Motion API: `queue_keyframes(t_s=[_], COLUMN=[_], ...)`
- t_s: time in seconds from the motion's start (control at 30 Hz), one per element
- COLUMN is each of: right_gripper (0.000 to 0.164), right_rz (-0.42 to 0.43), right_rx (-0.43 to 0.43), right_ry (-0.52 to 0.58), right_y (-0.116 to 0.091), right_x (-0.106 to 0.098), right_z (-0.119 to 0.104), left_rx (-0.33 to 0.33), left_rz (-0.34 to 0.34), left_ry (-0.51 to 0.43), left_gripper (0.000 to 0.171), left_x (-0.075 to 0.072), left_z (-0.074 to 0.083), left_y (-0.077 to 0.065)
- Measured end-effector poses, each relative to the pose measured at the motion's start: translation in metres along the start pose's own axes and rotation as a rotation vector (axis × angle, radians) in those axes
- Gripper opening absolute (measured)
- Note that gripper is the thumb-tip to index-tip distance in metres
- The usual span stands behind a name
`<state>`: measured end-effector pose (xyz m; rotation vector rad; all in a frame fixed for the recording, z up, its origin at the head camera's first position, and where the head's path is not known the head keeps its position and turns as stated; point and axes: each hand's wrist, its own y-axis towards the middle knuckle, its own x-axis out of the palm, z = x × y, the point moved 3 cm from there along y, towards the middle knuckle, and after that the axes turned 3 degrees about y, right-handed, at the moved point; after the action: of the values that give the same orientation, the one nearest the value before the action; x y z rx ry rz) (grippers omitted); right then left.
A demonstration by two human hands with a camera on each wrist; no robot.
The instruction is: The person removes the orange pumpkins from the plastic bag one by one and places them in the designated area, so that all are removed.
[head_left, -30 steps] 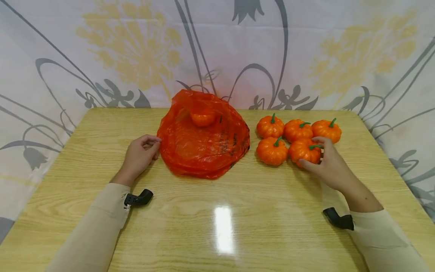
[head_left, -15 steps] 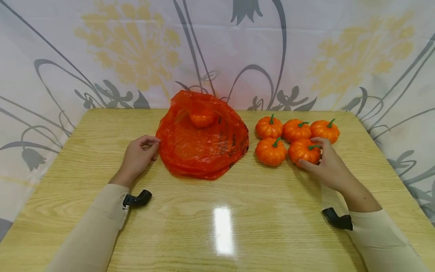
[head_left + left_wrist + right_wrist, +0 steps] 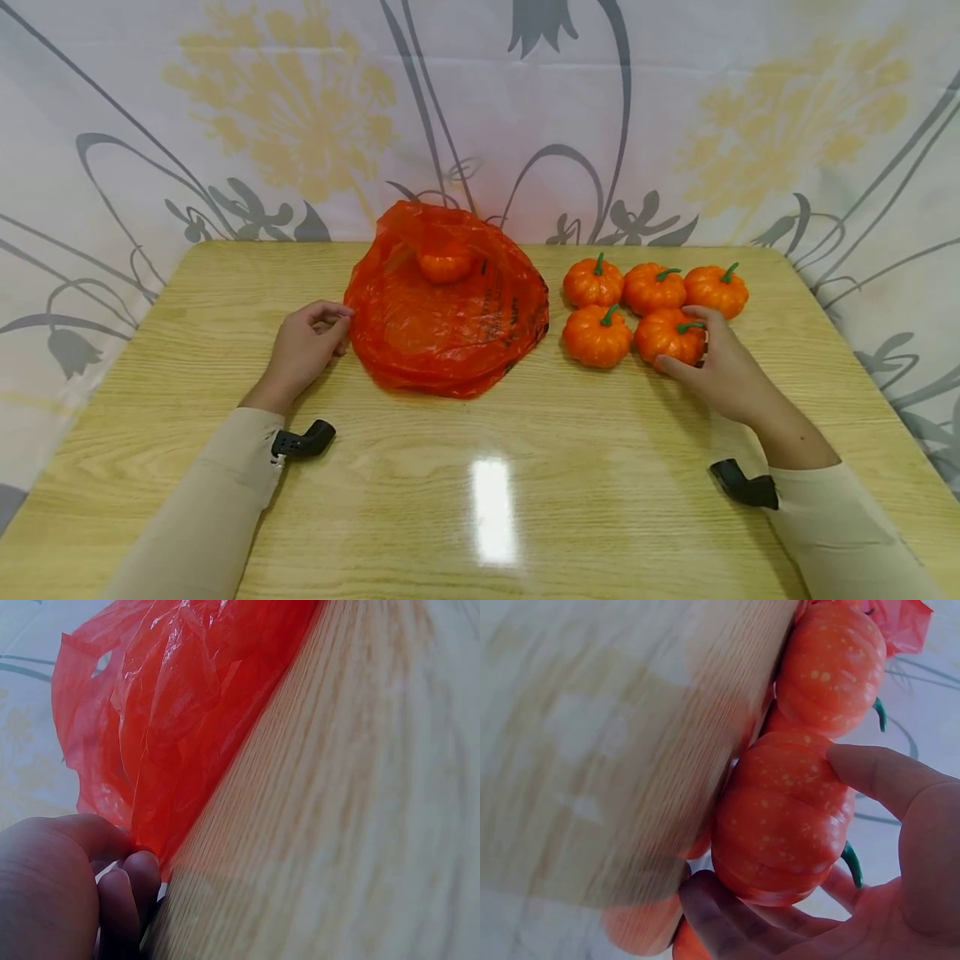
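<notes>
A red-orange plastic bag [image 3: 450, 333] lies spread on the table, its mouth towards me, with one small pumpkin [image 3: 445, 265] inside near the back. My left hand [image 3: 303, 346] pinches the bag's left edge between thumb and fingertips, which the left wrist view also shows. On the right, my right hand [image 3: 723, 367] grips the front right pumpkin [image 3: 784, 817], thumb on one side and fingers curled round the other. That pumpkin has a green stem and sits beside another front pumpkin [image 3: 597, 336].
Behind those two, a row of three pumpkins [image 3: 655, 289] stands close together. The wood-grain table [image 3: 405, 500] ends at a wall covered in flower-patterned cloth [image 3: 480, 125]. Black wrist devices [image 3: 303, 439] sit on both sleeves.
Hands, bag and pumpkins hold nearly the same places. Only a very slight shift of the whole head view shows.
</notes>
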<state>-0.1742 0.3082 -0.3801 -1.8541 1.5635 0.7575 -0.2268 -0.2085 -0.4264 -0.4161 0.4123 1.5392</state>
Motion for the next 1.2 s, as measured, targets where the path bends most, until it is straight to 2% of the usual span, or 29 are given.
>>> queue_keyframes(t_s=[0.6, 0.73, 0.83, 0.97, 1.07, 1.13, 1.2], right_gripper=[0.082, 0.076, 0.065, 0.044, 0.031, 0.027, 0.026], right_rz=[0.002, 0.048, 0.126, 0.304, 0.416, 0.427, 0.399], right_rx=[-0.043, -0.053, -0.062, -0.135, -0.248, -0.318, -0.392], right_ry=[-0.009, -0.019, -0.029, -0.007, 0.046, 0.068, 0.063], right_y=[0.001, 0.0, -0.003, -0.01, -0.015, -0.015, -0.013], right_x=[0.001, -0.002, -0.005, -0.007, -0.004, 0.0, 0.005], right_z=[-0.002, -0.005, -0.011, -0.023, -0.037, -0.051, -0.067], left_rx=[-0.003, -0.007, -0.011, -0.019, -0.018, -0.016, -0.008], left_rz=[-0.004, -0.002, -0.001, -0.002, -0.006, -0.008, -0.006], left_ry=[0.002, 0.002, 0.0, -0.005, -0.011, -0.012, -0.013], left_gripper=[0.028, 0.028, 0.028, 0.028, 0.028, 0.028, 0.028], left_x=[-0.001, -0.001, -0.001, 0.0, 0.0, 0.001, 0.001], left_z=[0.001, 0.002, 0.003, 0.003, 0.001, 0.0, 0.0], left_y=[-0.001, -0.002, -0.002, -0.003, -0.002, -0.001, 0.0])
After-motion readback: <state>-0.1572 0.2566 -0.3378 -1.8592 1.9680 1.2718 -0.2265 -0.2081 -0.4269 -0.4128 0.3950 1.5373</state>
